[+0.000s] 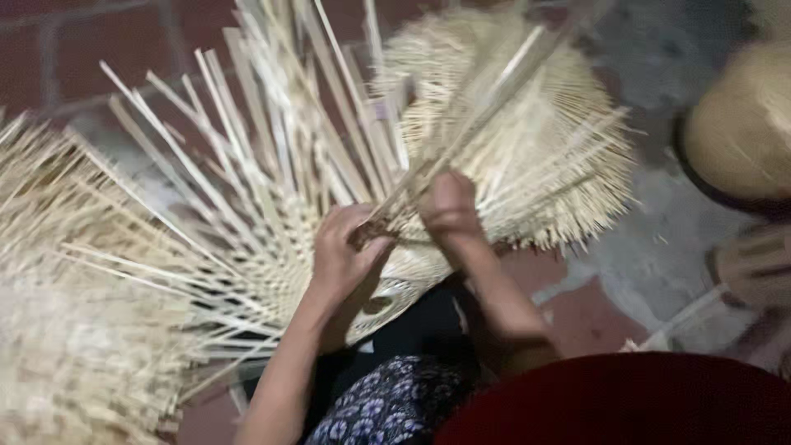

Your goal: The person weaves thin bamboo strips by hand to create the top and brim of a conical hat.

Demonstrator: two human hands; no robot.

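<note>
Where our fingers meet at the middle of the picture, they curl in tightly on thin bamboo strips (461, 124). Our left hand (342, 251) has its fingers bent round, pinching the strips at the point where they cross, with the thumb pressed against them. Our right hand (449, 206) sits just beside it, fingers folded down over the same bundle, knuckles up; blur keeps us from telling each fingertip apart. From that pinch the long strips run up and to the right, rising away from us.

Under both hands lies a half-woven basket (272, 247), its woven base resting near our lap and its loose pale strips fanning upward and to the left. Behind the right hand sits a second woven piece (544, 140), rounded, with short strip ends bristling along its edge. At the left edge we see a heap of similar woven work (66, 313). Our knees show below: dark cloth with a flower print (387, 408) and a red garment (626, 400). A round woven hat (741, 124) lies at the right on the reddish floor (593, 305).
</note>
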